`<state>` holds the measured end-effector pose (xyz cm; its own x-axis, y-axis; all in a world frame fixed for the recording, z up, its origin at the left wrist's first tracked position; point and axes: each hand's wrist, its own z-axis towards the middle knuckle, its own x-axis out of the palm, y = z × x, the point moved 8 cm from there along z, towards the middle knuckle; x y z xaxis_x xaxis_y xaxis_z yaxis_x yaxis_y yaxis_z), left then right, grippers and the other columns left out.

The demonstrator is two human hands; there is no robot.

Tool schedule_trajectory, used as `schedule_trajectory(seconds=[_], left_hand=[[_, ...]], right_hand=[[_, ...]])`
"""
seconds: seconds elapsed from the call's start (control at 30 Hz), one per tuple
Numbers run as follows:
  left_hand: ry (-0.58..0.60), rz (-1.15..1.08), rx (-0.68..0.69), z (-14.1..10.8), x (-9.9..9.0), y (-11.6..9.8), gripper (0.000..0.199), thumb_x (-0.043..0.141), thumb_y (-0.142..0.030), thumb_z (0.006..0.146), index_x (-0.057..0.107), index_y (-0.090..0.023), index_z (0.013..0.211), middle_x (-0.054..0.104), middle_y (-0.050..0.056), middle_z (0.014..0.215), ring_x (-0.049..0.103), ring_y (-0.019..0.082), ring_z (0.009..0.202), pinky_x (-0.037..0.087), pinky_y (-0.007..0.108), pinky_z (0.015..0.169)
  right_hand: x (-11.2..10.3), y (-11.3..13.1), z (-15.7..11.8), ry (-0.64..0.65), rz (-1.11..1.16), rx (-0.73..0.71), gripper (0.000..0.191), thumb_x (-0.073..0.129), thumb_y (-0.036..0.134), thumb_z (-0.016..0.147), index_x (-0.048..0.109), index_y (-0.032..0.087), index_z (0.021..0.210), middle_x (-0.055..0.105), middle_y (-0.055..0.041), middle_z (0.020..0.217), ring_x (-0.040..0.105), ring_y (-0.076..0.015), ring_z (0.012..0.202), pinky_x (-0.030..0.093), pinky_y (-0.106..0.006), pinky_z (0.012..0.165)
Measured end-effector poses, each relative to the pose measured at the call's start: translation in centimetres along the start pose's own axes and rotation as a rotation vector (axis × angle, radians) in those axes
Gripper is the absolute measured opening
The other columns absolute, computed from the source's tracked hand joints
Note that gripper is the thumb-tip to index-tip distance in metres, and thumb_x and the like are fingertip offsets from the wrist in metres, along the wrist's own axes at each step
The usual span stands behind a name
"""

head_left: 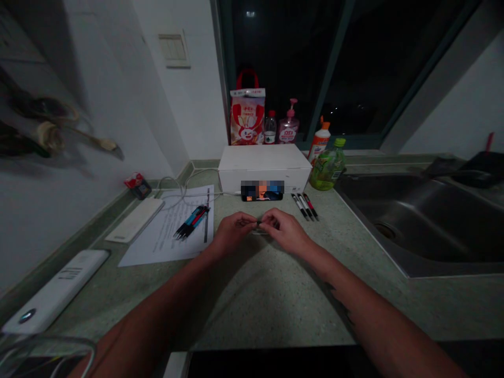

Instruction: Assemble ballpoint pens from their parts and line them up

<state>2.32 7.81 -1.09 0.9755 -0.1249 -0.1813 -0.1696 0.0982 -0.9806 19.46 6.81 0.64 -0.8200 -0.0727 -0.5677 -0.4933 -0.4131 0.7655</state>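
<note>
Left hand (235, 234), right hand (285, 231) pinching a small dark object (258, 223) between them, above the counter (275, 299), three pens (304, 206) nearby, phone (262, 195) ahead, white box (264, 167) behind it

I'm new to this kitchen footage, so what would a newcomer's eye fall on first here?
The left hand and right hand meet mid-counter, pinching a small dark object between their fingertips. Behind them sits a white cardboard box, with a red-handled printed bag beyond it against the dark window. To the right lies a stainless steel sink.
</note>
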Motion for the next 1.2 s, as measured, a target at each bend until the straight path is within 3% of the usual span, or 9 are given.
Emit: schedule_trajectory(seconds=[0.03, 0.13, 0.37, 0.7, 0.93, 1.03, 1.13, 1.2], left_hand=[[-0.001, -0.005, 0.002, 0.0, 0.0, 0.0, 0.011, 0.082, -0.029, 0.075, 0.077, -0.02, 0.081, 0.081, 0.004, 0.08, 0.075, 0.02, 0.077, 0.06, 0.032, 0.077], [0.004, -0.007, -0.004, 0.0, 0.0, -0.2, 0.009, 0.082, -0.027, 0.075, 0.077, -0.021, 0.079, 0.081, 0.003, 0.08, 0.075, 0.019, 0.077, 0.06, 0.031, 0.078], [0.034, 0.035, -0.027, -0.1, 0.2, 0.0, 0.012, 0.084, -0.031, 0.076, 0.077, -0.021, 0.079, 0.081, 0.003, 0.08, 0.076, 0.021, 0.079, 0.061, 0.031, 0.077], [0.028, 0.068, 0.048, -0.4, 0.4, -0.6, 0.021, 0.084, -0.04, 0.076, 0.077, -0.022, 0.085, 0.084, 0.004, 0.088, 0.078, 0.023, 0.083, 0.063, 0.035, 0.082], [-0.041, 0.043, 0.032, -0.3, -0.2, -0.6, 0.016, 0.083, -0.034, 0.077, 0.077, -0.021, 0.084, 0.082, 0.005, 0.086, 0.077, 0.021, 0.082, 0.063, 0.033, 0.081], [-0.02, 0.069, 0.048, -0.5, 0.0, -0.7, 0.016, 0.082, -0.034, 0.079, 0.078, -0.02, 0.087, 0.082, 0.005, 0.087, 0.077, 0.021, 0.083, 0.062, 0.034, 0.082], [0.009, 0.093, 0.071, -0.6, 0.2, -0.8, 0.017, 0.081, -0.034, 0.081, 0.078, -0.02, 0.089, 0.083, 0.005, 0.089, 0.076, 0.021, 0.083, 0.062, 0.035, 0.083], [0.004, 0.088, 0.073, -0.5, 0.2, -0.7, 0.015, 0.08, -0.033, 0.082, 0.078, -0.02, 0.089, 0.083, 0.005, 0.089, 0.076, 0.021, 0.083, 0.062, 0.035, 0.083]], right_hand=[[0.0, 0.0, 0.0, -0.003, -0.005, 0.002, 0.004, 0.072, 0.026, 0.095, 0.072, 0.023, 0.097, 0.073, -0.0013, 0.086, 0.067, -0.0196, 0.078, 0.048, -0.032, 0.074], [-0.1, 0.3, 0.0, -0.02, 0.021, -0.004, 0.008, 0.068, 0.024, 0.098, 0.073, 0.023, 0.092, 0.074, -0.0026, 0.087, 0.069, -0.0204, 0.083, 0.049, -0.033, 0.078], [-0.7, 1.5, 0.1, -0.071, 0.058, -0.116, 0.007, 0.078, 0.019, 0.089, 0.073, 0.023, 0.085, 0.071, -0.0026, 0.089, 0.067, -0.0201, 0.087, 0.052, -0.033, 0.081], [0.0, -0.8, 0.2, -0.077, 0.264, 0.126, 0.019, 0.073, 0.041, 0.091, 0.074, 0.022, 0.093, 0.072, -0.0008, 0.077, 0.063, -0.0176, 0.066, 0.052, -0.032, 0.066], [0.6, -0.6, 0.3, -0.053, 0.343, 0.082, 0.026, 0.081, 0.039, 0.083, 0.072, 0.024, 0.103, 0.078, -0.0049, 0.101, 0.073, -0.0214, 0.092, 0.057, -0.036, 0.085], [0.4, -0.6, 0.2, -0.043, 0.289, 0.074, 0.018, 0.072, 0.04, 0.091, 0.072, 0.023, 0.096, 0.076, -0.0036, 0.09, 0.071, -0.0202, 0.083, 0.056, -0.035, 0.08], [0.7, -0.9, 0.1, 0.002, 0.287, 0.11, 0.027, 0.062, 0.046, 0.099, 0.071, 0.022, 0.092, 0.07, -0.0005, 0.074, 0.065, -0.0172, 0.066, 0.052, -0.032, 0.068], [0.8, -0.9, 0.1, 0.007, 0.302, 0.118, 0.026, 0.064, 0.046, 0.098, 0.07, 0.022, 0.098, 0.07, 0.0003, 0.075, 0.064, -0.0166, 0.064, 0.051, -0.031, 0.066]])
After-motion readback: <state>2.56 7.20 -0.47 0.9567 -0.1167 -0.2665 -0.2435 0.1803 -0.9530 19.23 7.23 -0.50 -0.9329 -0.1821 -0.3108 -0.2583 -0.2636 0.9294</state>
